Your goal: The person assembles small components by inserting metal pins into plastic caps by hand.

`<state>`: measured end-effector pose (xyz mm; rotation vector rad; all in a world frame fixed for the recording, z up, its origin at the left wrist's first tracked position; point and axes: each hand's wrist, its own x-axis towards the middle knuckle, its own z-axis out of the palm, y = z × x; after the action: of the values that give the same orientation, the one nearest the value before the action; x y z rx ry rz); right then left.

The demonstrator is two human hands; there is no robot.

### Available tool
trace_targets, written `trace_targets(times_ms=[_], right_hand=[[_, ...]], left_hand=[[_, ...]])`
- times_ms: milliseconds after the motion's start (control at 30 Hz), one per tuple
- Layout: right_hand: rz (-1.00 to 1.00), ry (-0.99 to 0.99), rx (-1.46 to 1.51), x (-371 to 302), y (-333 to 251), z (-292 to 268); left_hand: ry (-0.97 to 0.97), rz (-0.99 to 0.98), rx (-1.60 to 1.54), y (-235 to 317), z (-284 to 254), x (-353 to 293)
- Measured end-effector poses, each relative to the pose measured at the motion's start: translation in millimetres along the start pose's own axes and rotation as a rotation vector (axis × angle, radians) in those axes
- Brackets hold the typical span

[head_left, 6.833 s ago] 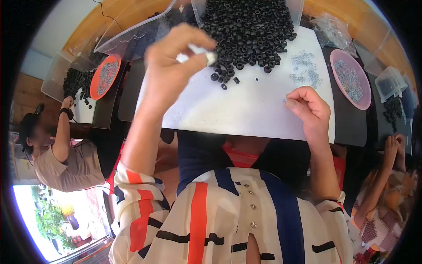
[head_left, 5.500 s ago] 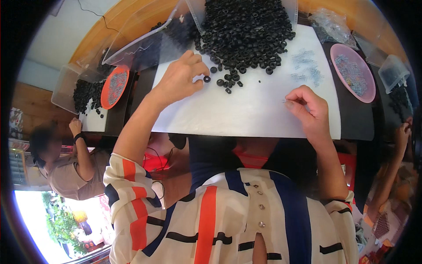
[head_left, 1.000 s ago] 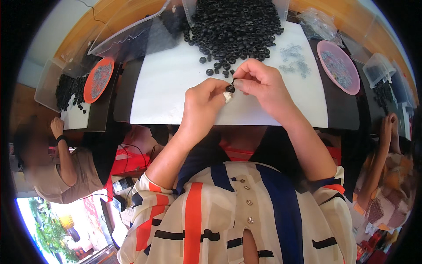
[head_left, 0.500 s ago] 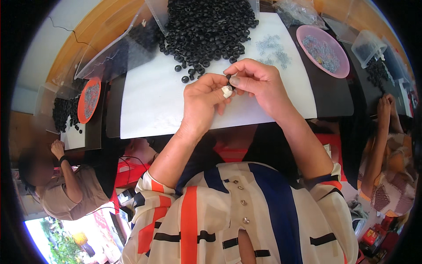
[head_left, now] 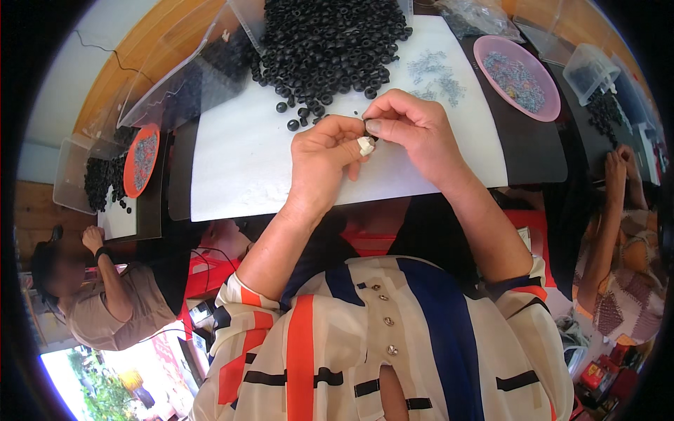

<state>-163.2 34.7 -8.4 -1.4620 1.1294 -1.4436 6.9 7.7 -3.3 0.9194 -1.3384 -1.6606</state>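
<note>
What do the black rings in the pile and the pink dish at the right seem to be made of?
The black rings look like rubber or soft plastic: matte, dull black, no glints. The pink dish looks like smooth moulded plastic, with an even colour and a thin raised rim. The left hand and right hand pinch one ring and a small white piece, probably plastic.

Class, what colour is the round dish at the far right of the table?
Pink, the round dish; the head view shows it best.

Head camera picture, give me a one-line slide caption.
Both hands, left hand and right hand, pinch a white piece beside black rings.
</note>
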Motion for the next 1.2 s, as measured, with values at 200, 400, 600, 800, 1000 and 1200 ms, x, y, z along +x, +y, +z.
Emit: trace_targets(times_ms=[200, 400, 600, 800, 1000, 1200], right_hand=[[0.055, -0.058, 0.019, 2, 1, -3], [0.088, -0.068, 0.057, -1, -4, -1], [0.120, -0.052, 0.048, -1, -5, -1], [0.137, -0.014, 0.042, -3, -5, 5], [0.096, 0.032, 0.008, -5, -7, 10], [0.045, 0.055, -0.016, -8, -4, 11]], left_hand=[[-0.012, 0.042, 0.073, -1, -2, 1], [-0.012, -0.008, 0.017, -1, -3, 0], [-0.002, 0.007, -0.042, -3, -2, -1], [0.025, 0.018, 0.014, -8, -1, -4], [0.033, 0.024, -0.046, -8, -3, -4], [0.037, 0.058, -0.124, -4, -4, -6]])
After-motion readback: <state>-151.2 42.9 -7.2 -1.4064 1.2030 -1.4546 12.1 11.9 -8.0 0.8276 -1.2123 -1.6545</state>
